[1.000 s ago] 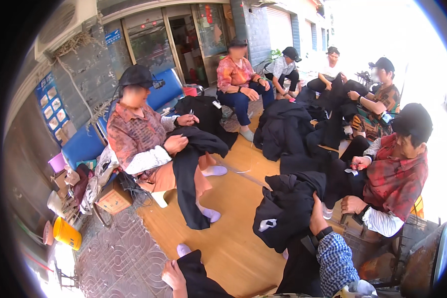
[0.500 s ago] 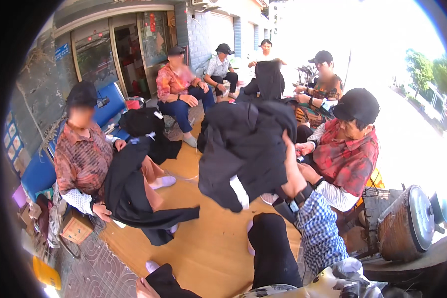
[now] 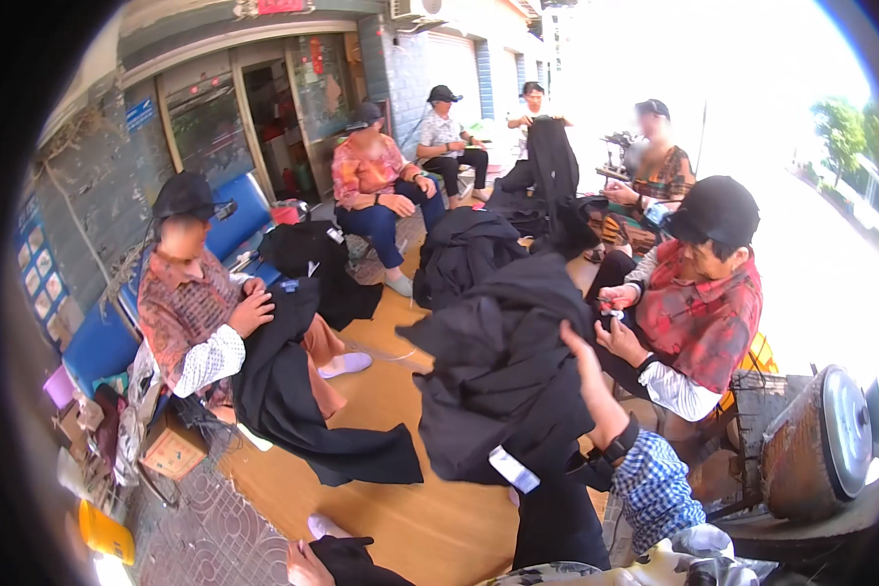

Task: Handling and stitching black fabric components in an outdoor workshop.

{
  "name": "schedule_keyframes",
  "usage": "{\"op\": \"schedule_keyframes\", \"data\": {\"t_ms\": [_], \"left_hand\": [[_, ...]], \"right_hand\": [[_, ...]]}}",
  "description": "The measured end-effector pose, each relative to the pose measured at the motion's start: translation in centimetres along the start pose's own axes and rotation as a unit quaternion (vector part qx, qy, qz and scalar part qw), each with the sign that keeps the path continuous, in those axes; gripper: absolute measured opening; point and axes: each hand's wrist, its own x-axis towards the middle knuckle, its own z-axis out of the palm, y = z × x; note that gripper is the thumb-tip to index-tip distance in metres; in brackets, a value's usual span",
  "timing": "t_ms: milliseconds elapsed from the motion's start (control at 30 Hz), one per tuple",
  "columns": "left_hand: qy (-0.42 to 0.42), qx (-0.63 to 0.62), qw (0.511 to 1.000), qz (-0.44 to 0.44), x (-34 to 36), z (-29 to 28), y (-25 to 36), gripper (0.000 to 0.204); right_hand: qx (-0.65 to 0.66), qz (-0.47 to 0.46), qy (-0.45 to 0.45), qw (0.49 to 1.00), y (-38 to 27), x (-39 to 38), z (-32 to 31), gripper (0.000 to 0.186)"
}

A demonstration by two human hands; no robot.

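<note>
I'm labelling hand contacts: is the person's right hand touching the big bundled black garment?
Touching. The head view shows the right hand against the right side of the black garment, with no gap between.

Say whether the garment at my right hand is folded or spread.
Neither; the black garment is bunched, its cloth crumpled unevenly.

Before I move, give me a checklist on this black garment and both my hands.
1. Right hand against the black garment: ok, at its right side.
2. Right-hand grip secure: cannot tell, fingers partly hidden.
3. White tag in sight: ok, at the garment's lower edge.
4. Garment laid flat: not ok, bunched in folds.
5. Garment clear of the black pile behind: cannot tell, they overlap in view.
6. Left hand on the garment: not ok, low at the picture's bottom edge.
</note>
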Motion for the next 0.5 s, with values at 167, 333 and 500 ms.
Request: {"op": "schedule_keyframes", "data": {"t_ms": [167,333,500], "left_hand": [[-0.024,0.05,0.998,0.015,0.1,-1.5,-0.2,0.037],[0.007,0.025,0.999,0.041,-0.5,-1.9,1.3,0.035],[0.032,0.026,0.996,0.076,-0.5,-2.5,1.5,0.033]], "right_hand": [[-0.036,0.07,0.029,0.996,4.6,0.3,-0.6,0.045],[0.029,0.122,-0.032,0.992,6.6,2.0,-3.5,0.046],[0.043,0.154,-0.045,0.986,7.9,2.2,-4.3,0.048]]}}
